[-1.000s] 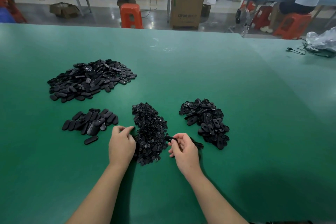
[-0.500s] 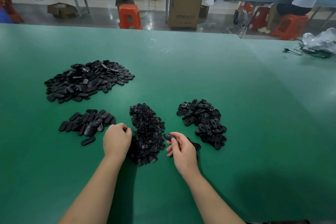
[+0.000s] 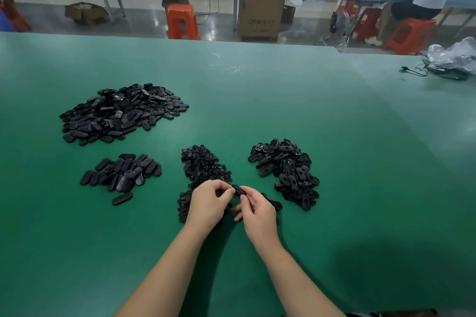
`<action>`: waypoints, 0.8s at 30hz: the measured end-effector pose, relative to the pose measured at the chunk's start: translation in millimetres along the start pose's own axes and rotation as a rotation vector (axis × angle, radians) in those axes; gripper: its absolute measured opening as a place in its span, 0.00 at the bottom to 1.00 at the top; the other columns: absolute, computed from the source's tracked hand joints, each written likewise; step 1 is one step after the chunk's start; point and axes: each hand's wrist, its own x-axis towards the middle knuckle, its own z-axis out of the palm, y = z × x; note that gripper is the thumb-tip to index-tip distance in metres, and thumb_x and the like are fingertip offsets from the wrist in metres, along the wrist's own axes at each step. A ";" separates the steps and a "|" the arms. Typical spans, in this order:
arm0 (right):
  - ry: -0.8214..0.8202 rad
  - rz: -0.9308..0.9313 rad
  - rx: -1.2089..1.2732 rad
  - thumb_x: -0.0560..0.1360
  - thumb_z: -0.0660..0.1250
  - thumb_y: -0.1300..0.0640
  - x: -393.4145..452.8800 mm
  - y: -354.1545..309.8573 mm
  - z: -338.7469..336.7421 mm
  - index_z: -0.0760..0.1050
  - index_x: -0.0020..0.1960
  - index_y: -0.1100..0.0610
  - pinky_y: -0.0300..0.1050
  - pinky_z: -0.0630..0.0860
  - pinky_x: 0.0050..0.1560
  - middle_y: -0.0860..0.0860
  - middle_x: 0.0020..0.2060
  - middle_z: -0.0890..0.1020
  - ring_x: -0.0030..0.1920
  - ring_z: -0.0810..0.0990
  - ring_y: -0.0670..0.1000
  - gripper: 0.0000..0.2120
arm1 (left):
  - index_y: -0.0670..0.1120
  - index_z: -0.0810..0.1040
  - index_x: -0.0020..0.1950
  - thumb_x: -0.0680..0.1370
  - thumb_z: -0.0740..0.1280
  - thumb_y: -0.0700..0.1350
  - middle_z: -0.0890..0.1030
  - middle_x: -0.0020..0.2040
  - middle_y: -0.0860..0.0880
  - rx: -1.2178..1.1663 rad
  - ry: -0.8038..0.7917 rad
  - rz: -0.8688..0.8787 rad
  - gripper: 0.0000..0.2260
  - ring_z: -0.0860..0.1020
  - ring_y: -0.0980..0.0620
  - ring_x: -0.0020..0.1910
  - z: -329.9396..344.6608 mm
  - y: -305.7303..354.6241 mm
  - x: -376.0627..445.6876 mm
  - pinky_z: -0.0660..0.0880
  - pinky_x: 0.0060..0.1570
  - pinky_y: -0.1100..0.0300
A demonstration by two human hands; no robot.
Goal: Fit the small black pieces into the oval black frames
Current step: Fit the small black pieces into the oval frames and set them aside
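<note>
A heap of small black pieces (image 3: 203, 165) lies in the middle of the green table (image 3: 257, 100). To its right is a pile of oval black frames (image 3: 286, 170). My right hand (image 3: 257, 211) pinches one oval frame (image 3: 238, 191) just above the near end of the small-piece heap. My left hand (image 3: 210, 203) meets it there, fingertips curled against the frame's left end; whether it holds a small piece is hidden by the fingers.
Two more piles of oval parts lie to the left: a large one (image 3: 121, 113) farther back and a small one (image 3: 121, 175) nearer. A plastic bag and cables (image 3: 453, 59) sit at the far right. Stools, boxes and a seated person are beyond the table.
My left hand has moved right from the left edge of the small-piece heap to meet my right hand. My right hand has kept hold of the oval frame and shifted slightly left.
</note>
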 end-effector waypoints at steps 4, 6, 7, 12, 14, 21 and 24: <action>0.008 -0.001 -0.022 0.83 0.63 0.62 1.0 2.9 0.7 0.79 0.63 0.56 0.48 0.83 0.43 0.46 0.45 0.87 0.36 0.84 0.52 0.12 | 0.56 0.82 0.38 0.77 0.73 0.46 0.82 0.39 0.58 0.007 -0.019 0.002 0.08 0.78 0.64 0.39 2.5 4.4 -1.0 0.69 0.37 0.71; 0.013 -0.005 -0.055 0.83 0.63 0.61 2.5 5.3 0.8 0.79 0.64 0.56 0.51 0.83 0.47 0.48 0.49 0.87 0.41 0.85 0.51 0.12 | 0.55 0.82 0.39 0.77 0.73 0.46 0.82 0.39 0.58 0.016 -0.023 0.007 0.07 0.78 0.63 0.39 2.8 6.6 -1.8 0.70 0.38 0.69; 0.012 -0.008 -0.062 0.83 0.63 0.61 2.9 5.8 0.7 0.79 0.65 0.57 0.52 0.83 0.49 0.48 0.50 0.86 0.44 0.86 0.50 0.13 | 0.55 0.82 0.39 0.77 0.72 0.46 0.81 0.40 0.58 0.023 -0.022 0.009 0.07 0.78 0.62 0.39 3.0 7.8 -2.0 0.70 0.38 0.68; 0.004 -0.009 -0.051 0.83 0.63 0.61 4.1 6.8 -0.5 0.79 0.64 0.56 0.51 0.84 0.48 0.48 0.47 0.87 0.42 0.86 0.49 0.12 | 0.51 0.83 0.40 0.77 0.72 0.46 0.80 0.39 0.57 0.134 0.004 0.005 0.06 0.78 0.59 0.38 4.3 14.6 -0.8 0.70 0.36 0.67; 0.008 -0.006 -0.043 0.83 0.63 0.61 4.3 7.2 -0.7 0.80 0.63 0.56 0.50 0.83 0.48 0.48 0.47 0.87 0.41 0.86 0.49 0.11 | 0.50 0.83 0.42 0.77 0.71 0.46 0.80 0.39 0.55 0.197 0.035 0.002 0.05 0.77 0.59 0.38 5.6 18.6 -0.5 0.72 0.36 0.64; 0.025 0.005 0.051 0.83 0.62 0.63 3.0 4.1 -1.4 0.79 0.56 0.49 0.48 0.83 0.45 0.49 0.43 0.87 0.39 0.85 0.51 0.11 | 0.50 0.81 0.45 0.75 0.74 0.47 0.78 0.45 0.55 0.209 0.071 0.015 0.04 0.77 0.55 0.44 6.3 21.4 2.1 0.74 0.46 0.57; 0.036 0.014 0.082 0.83 0.61 0.64 3.2 2.4 -2.2 0.78 0.53 0.47 0.46 0.82 0.43 0.50 0.41 0.86 0.36 0.83 0.50 0.13 | 0.50 0.82 0.48 0.73 0.77 0.46 0.82 0.45 0.56 0.062 -0.012 -0.027 0.07 0.80 0.56 0.45 1.8 17.9 4.6 0.75 0.49 0.61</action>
